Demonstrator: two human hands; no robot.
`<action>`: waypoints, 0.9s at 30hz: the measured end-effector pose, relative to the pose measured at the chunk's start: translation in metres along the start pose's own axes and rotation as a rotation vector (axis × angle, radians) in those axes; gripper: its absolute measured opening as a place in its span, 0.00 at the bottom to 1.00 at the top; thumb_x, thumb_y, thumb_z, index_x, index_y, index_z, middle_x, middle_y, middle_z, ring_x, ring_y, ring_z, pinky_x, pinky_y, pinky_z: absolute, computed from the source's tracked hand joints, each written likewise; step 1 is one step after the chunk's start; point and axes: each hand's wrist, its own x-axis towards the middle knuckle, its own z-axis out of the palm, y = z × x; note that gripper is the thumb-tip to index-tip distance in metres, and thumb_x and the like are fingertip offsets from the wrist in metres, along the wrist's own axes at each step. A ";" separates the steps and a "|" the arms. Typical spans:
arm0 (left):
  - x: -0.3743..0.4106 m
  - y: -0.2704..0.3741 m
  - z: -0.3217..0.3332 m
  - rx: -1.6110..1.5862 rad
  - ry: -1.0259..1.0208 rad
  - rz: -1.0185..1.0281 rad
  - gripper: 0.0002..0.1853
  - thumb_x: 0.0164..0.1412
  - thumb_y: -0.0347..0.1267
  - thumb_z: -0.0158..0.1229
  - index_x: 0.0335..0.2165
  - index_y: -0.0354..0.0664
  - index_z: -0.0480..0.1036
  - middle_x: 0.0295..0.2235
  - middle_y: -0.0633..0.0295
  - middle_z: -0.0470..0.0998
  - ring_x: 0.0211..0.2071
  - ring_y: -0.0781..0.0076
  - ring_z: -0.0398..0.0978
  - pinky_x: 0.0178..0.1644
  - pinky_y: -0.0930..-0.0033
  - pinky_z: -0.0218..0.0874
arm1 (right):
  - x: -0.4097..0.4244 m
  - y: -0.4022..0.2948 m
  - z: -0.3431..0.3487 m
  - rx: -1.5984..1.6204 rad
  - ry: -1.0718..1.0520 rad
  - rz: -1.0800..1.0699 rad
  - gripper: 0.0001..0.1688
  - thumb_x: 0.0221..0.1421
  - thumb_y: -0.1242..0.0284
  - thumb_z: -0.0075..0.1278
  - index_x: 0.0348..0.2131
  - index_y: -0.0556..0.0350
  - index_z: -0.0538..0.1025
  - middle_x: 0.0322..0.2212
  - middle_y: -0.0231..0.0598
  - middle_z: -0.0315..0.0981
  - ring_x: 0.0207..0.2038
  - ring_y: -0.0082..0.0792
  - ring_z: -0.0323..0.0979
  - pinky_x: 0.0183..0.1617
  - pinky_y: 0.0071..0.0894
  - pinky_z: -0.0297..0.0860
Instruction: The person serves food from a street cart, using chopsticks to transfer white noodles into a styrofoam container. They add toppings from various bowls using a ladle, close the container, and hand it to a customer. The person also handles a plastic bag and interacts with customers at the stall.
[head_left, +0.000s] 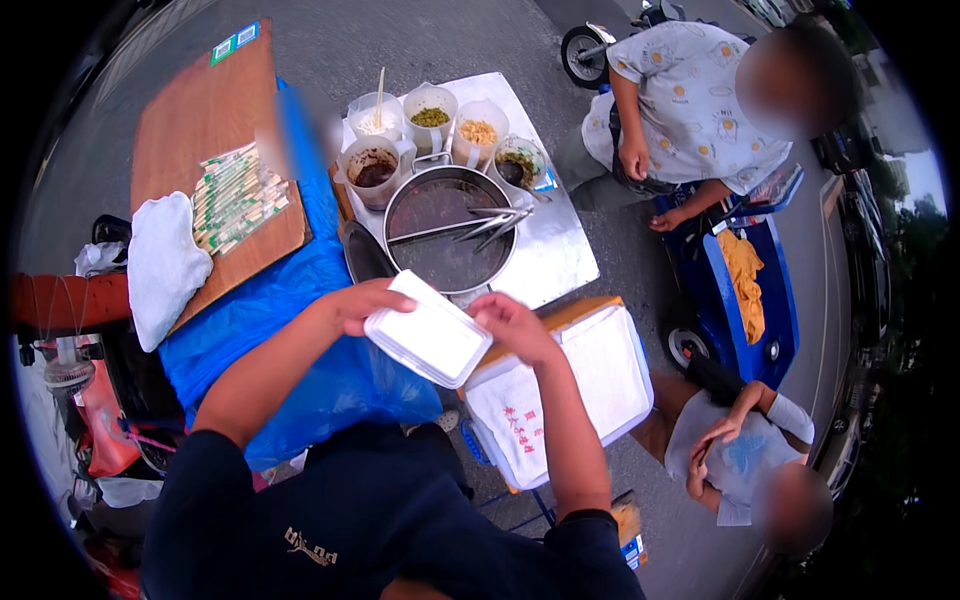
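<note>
A white rectangular takeaway container (431, 330) is held between my two hands. My left hand (371, 304) grips its upper left end, thumb on top, while my right hand (511, 324) has its fingers at the right edge. Just beyond it stands a round metal pot (450, 229) with a divider, dark liquid and metal tongs (495, 223) resting in it. Plastic jugs ring its far side: one with dark sauce (373, 171), one with a white filling and chopsticks (375, 118), one with chopped greens (430, 120), one with light brown bits (478, 135). Another (517, 165) holds greens and a ladle.
Wrapped chopsticks (238, 196) and a white cloth (166, 262) lie on a wooden board (195, 112) at left, beside blue plastic sheeting (300, 375). A cloth-covered box (600, 367) stands at right. Two people (690, 97) (739, 450) are near a blue cargo vehicle (780, 300).
</note>
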 end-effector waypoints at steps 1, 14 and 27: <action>-0.016 -0.001 -0.011 -0.026 0.074 0.065 0.34 0.56 0.30 0.65 0.59 0.34 0.64 0.55 0.47 0.73 0.55 0.56 0.74 0.61 0.57 0.65 | 0.023 -0.013 -0.003 0.068 0.113 0.035 0.16 0.58 0.65 0.60 0.43 0.50 0.75 0.35 0.30 0.77 0.36 0.21 0.75 0.40 0.26 0.71; -0.124 0.015 -0.056 -0.352 0.197 0.430 0.39 0.54 0.36 0.65 0.61 0.36 0.60 0.56 0.41 0.70 0.57 0.46 0.71 0.61 0.49 0.63 | 0.219 0.062 -0.126 -0.413 1.095 0.002 0.24 0.54 0.58 0.64 0.29 0.65 0.79 0.26 0.39 0.78 0.28 0.32 0.70 0.37 0.34 0.68; -0.102 0.034 -0.078 -0.462 0.183 0.634 0.35 0.62 0.46 0.61 0.59 0.35 0.66 0.57 0.43 0.69 0.58 0.48 0.70 0.62 0.49 0.63 | 0.078 0.075 0.011 -0.378 0.486 -0.076 0.17 0.65 0.68 0.52 0.47 0.63 0.78 0.25 0.33 0.77 0.27 0.19 0.70 0.32 0.23 0.69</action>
